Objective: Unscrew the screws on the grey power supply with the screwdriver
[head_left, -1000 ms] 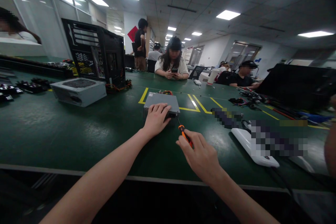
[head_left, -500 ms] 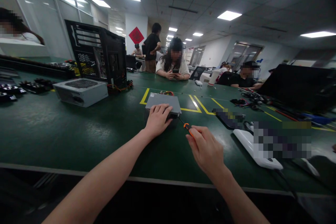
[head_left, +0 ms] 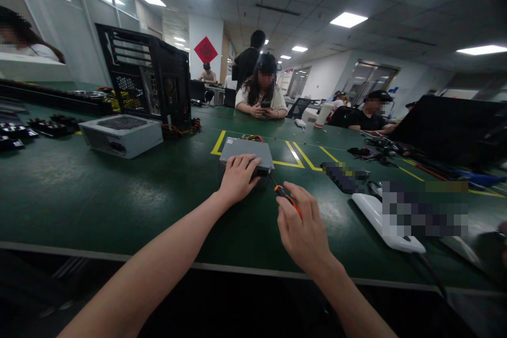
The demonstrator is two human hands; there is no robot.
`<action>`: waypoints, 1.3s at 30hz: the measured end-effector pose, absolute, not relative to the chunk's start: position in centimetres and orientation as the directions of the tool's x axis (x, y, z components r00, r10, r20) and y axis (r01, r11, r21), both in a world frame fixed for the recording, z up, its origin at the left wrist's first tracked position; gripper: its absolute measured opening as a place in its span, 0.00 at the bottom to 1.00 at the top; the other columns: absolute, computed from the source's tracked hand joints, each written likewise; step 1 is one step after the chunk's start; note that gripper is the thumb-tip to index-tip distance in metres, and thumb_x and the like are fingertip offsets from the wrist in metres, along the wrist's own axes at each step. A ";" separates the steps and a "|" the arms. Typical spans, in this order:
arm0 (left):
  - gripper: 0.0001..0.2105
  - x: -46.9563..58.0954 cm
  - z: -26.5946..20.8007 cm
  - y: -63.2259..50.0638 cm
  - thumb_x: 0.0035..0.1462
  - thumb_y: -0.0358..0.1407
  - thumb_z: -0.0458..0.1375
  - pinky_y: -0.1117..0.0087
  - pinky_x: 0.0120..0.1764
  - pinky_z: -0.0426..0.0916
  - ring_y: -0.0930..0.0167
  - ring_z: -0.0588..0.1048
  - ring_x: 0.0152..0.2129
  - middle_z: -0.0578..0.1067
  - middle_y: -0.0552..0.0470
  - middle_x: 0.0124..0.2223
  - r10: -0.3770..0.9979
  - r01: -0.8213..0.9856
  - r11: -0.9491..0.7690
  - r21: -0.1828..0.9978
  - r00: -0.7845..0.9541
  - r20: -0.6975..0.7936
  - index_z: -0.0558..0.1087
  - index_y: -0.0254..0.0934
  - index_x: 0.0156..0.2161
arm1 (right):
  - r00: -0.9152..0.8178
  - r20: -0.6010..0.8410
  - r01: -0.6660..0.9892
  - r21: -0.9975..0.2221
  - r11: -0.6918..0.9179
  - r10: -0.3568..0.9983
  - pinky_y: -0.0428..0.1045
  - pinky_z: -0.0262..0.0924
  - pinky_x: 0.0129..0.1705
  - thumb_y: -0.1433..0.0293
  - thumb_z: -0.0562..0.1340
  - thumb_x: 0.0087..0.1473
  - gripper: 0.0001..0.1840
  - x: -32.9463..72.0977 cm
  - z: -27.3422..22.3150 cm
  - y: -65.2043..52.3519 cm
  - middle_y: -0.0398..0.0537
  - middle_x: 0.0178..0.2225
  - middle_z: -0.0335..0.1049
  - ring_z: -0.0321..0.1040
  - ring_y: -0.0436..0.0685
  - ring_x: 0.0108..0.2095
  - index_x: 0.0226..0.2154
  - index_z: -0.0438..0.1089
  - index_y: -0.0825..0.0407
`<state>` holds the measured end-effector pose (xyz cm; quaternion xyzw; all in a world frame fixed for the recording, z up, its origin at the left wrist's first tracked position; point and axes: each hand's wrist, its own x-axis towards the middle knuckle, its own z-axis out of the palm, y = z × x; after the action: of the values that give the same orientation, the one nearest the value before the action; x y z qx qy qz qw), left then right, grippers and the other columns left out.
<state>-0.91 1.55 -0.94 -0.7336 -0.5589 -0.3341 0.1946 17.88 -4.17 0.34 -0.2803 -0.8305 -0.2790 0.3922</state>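
A grey computer power supply [head_left: 251,149] lies in front of me, its coloured cables behind it. My left hand [head_left: 239,177] steadies it, fingers across the top and thumb down at the near side. In my right hand [head_left: 303,224] is a screwdriver [head_left: 282,193] with an orange and black handle. Its thin shaft points up and left to the near right corner of the power supply; whether the tip sits in a screw is too small to tell. My right index finger is lifted somewhat off the handle.
A second power supply [head_left: 122,134] and an open black computer case [head_left: 150,79] stand left on the green table [head_left: 158,206]. To the right are a white device [head_left: 386,224], a tangle of cables [head_left: 376,152] and a dark monitor [head_left: 447,129]. A person [head_left: 261,92] sits opposite with a phone.
My right fingers have loosened and shifted around the screwdriver handle, showing more of it. My left hand stays on the power supply. The standing person in the background has moved right.
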 end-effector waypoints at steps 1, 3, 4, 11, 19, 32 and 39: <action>0.21 -0.9 -0.9 1.5 0.53 0.36 0.55 0.59 0.51 0.53 0.62 0.61 0.50 0.65 0.47 0.54 0.691 0.950 -0.299 0.088 0.152 0.707 0.61 0.41 0.53 | -0.558 0.795 0.676 0.268 0.686 0.239 0.53 0.63 0.42 0.79 0.55 0.51 0.15 17.8 0.3 -4.3 0.60 0.47 0.62 0.61 0.59 0.47 0.43 0.62 0.54; 0.21 -0.9 -0.9 1.5 0.53 0.36 0.55 0.59 0.51 0.52 0.63 0.61 0.50 0.65 0.48 0.53 0.689 0.951 -0.297 0.087 0.150 0.709 0.61 0.41 0.53 | -0.556 0.800 0.690 0.293 0.662 0.226 0.50 0.63 0.40 0.79 0.56 0.51 0.14 17.8 0.4 -4.4 0.55 0.43 0.66 0.64 0.56 0.43 0.41 0.64 0.52; 0.21 -0.9 -1.0 1.6 0.53 0.36 0.55 0.59 0.51 0.52 0.63 0.61 0.50 0.65 0.48 0.53 0.687 0.951 -0.297 0.086 0.150 0.711 0.61 0.41 0.53 | -0.534 0.814 0.713 0.287 0.640 0.229 0.48 0.63 0.37 0.77 0.57 0.51 0.12 17.8 0.5 -4.4 0.53 0.40 0.68 0.66 0.54 0.39 0.40 0.64 0.52; 0.21 -0.9 -1.0 1.6 0.53 0.36 0.55 0.59 0.51 0.52 0.62 0.61 0.50 0.65 0.48 0.53 0.688 0.953 -0.291 0.078 0.152 0.710 0.61 0.41 0.53 | -0.541 0.762 0.770 0.277 0.575 0.357 0.52 0.62 0.40 0.75 0.54 0.53 0.15 17.4 0.9 -5.8 0.59 0.43 0.65 0.63 0.59 0.43 0.45 0.63 0.58; 0.21 -0.9 -1.0 1.6 0.53 0.37 0.55 0.59 0.51 0.52 0.62 0.61 0.50 0.65 0.47 0.53 0.690 0.952 -0.293 0.083 0.150 0.709 0.61 0.41 0.53 | -0.464 0.773 0.844 0.238 0.480 0.433 0.47 0.58 0.27 0.67 0.55 0.55 0.11 17.0 1.3 -6.2 0.51 0.33 0.67 0.64 0.52 0.28 0.39 0.66 0.54; 0.21 -0.9 -1.0 1.6 0.53 0.37 0.55 0.59 0.52 0.52 0.63 0.61 0.50 0.65 0.48 0.53 0.689 0.950 -0.299 0.093 0.147 0.710 0.61 0.41 0.53 | -0.478 0.745 0.840 0.233 0.490 0.465 0.48 0.61 0.30 0.70 0.51 0.57 0.12 17.4 1.2 -6.4 0.56 0.40 0.66 0.66 0.55 0.34 0.41 0.64 0.57; 0.21 -0.8 -0.9 1.6 0.53 0.36 0.55 0.59 0.52 0.52 0.62 0.61 0.50 0.65 0.47 0.53 0.698 0.949 -0.298 0.100 0.145 0.701 0.62 0.41 0.53 | -0.395 0.781 0.892 0.200 0.405 0.483 0.45 0.51 0.18 0.65 0.51 0.58 0.12 17.3 1.1 -6.3 0.46 0.28 0.67 0.62 0.48 0.19 0.39 0.66 0.52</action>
<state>-0.83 1.57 -0.93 -0.7329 -0.5618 -0.3344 0.1880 17.33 -6.26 1.07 -0.4447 -0.7732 -0.3157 0.3237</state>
